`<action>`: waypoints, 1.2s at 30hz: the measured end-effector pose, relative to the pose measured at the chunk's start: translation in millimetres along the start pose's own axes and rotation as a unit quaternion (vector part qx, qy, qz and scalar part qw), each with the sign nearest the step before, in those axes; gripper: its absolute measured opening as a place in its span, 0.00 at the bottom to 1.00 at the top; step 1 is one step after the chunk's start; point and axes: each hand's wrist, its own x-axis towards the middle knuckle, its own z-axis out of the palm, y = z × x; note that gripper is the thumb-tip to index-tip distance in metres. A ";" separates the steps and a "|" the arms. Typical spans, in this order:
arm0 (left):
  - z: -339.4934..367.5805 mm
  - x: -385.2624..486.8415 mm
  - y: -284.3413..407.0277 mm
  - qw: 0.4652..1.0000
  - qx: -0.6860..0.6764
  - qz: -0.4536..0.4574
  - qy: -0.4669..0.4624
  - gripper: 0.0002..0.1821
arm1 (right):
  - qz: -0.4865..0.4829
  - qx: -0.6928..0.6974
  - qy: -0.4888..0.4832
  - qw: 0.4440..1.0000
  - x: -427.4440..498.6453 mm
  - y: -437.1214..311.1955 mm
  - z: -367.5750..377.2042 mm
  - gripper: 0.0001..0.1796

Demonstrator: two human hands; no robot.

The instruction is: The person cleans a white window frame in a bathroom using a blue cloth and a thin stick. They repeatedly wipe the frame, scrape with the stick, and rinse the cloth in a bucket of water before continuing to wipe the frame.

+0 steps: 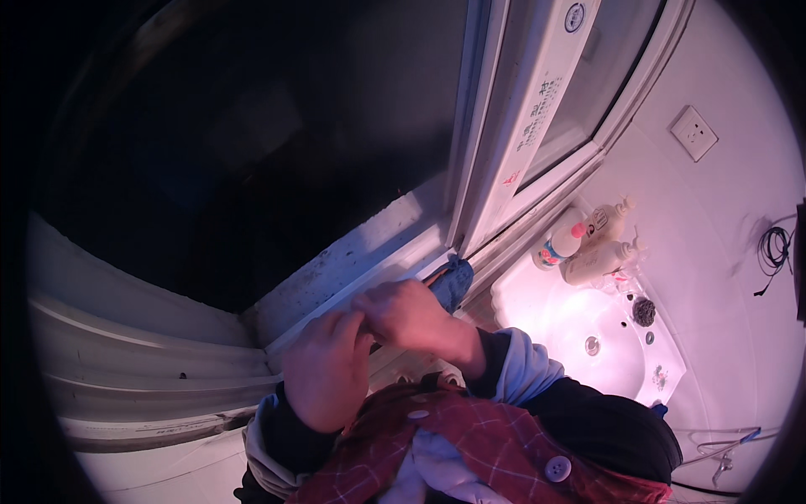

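Observation:
My left hand [329,368] and my right hand [409,317] meet at the fingertips above the inner sill of a white sliding window. Both have curled fingers, and a small dark gap shows between them. Whether anything is pinched there is hidden. Just past my right hand, a blue cloth [458,281] lies bunched on the window track [403,259], with a narrow orange strip beside it. The window frame [513,126] stands upright beyond the cloth and bears printed writing. To the left the opening shows darkness outside.
A white corner washbasin [546,327] is at the right. On its ledge stand a red-capped bottle [558,246], two pump bottles [592,261] and a steel wool scrubber [643,312]. A wall socket [694,133] and a coiled black cable [774,247] are farther right.

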 end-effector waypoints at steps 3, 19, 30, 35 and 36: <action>5.9 -1.5 0.0 0.999 0.032 -0.012 -0.019 0.18 | 0.006 0.015 0.012 1.000 -2.1 1.5 -5.3 0.15; 31.1 11.9 -25.8 0.994 -0.043 0.044 -0.086 0.04 | -0.258 -0.496 -0.097 0.824 63.1 -15.3 -180.9 0.11; 39.0 5.7 -8.7 0.994 0.071 -0.037 -0.076 0.01 | -0.296 -0.605 -0.393 0.626 87.9 5.3 -191.0 0.15; 37.3 6.3 -8.4 0.991 0.096 -0.028 -0.089 0.01 | -0.464 -0.531 -0.293 0.646 100.4 19.4 -204.7 0.10; 36.3 6.6 -7.8 0.991 0.093 -0.030 -0.089 0.01 | -0.463 -0.534 -0.312 0.635 99.7 17.6 -208.7 0.10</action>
